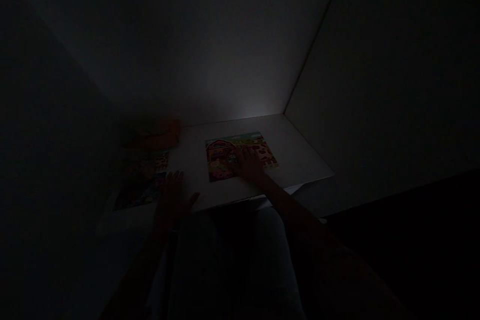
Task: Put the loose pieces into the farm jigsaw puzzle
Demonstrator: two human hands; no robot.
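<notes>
The scene is very dark. A colourful flat picture sheet (217, 170) with a red barn and farm animals lies on the white tabletop (296, 155); whether it is a puzzle or printed card I cannot tell. My right hand (248, 164) rests on the middle of this sheet, fingers spread, covering part of the picture. Over the table's front edge, my left hand (174, 200) lies with fingers apart and thumb out, holding nothing visible. Just beyond its fingertips is another dark, colourful picture sheet (137, 192).
An orange item (165, 132), perhaps a packet, sits at the back left against the wall. White walls (232, 60) close in the table behind and at the right. My knees (270, 240) are below the front edge.
</notes>
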